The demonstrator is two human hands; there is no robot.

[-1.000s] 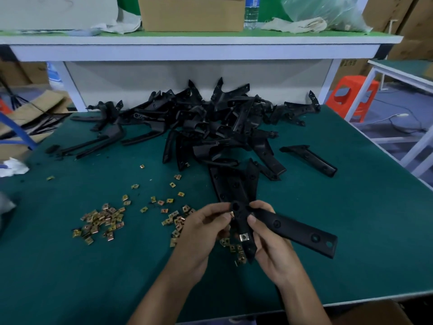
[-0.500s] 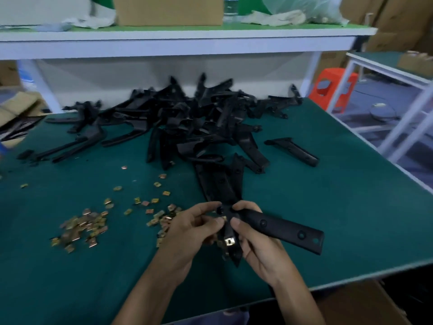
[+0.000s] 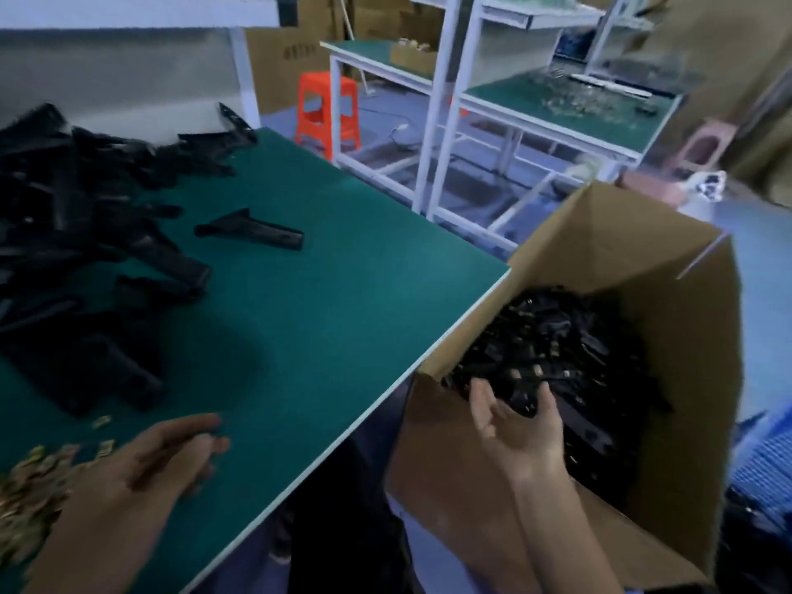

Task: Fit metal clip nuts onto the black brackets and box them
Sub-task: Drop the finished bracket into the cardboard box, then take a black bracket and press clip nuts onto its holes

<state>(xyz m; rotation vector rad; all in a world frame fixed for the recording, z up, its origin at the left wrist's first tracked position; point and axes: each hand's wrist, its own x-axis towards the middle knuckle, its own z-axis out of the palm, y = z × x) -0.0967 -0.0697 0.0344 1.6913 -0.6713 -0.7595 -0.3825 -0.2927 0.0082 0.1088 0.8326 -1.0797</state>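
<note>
My right hand (image 3: 516, 426) hangs palm up over the open cardboard box (image 3: 677, 302) to the right of the table, its fingers spread and holding nothing. The box is filled with finished black brackets (image 3: 570, 349), some showing metal clips. Above the green table (image 3: 325, 302), my left hand (image 3: 167, 456) hovers near the front edge with loosely curled fingers, empty as far as the blur lets me see. Brass clip nuts (image 3: 34, 486) lie scattered at the lower left. A heap of loose black brackets (image 3: 77, 199) covers the left of the table, and one single bracket (image 3: 253, 231) lies apart.
An orange plastic stool (image 3: 328, 107) stands on the floor beyond the table's right edge. White-framed workbenches (image 3: 553, 109) with green tops stand behind the box. Cardboard cartons are stacked at the back.
The view has swung right to the box. The bracket that both hands held is out of them; my right hand now hangs open over the box and my left hand stays over the table.
</note>
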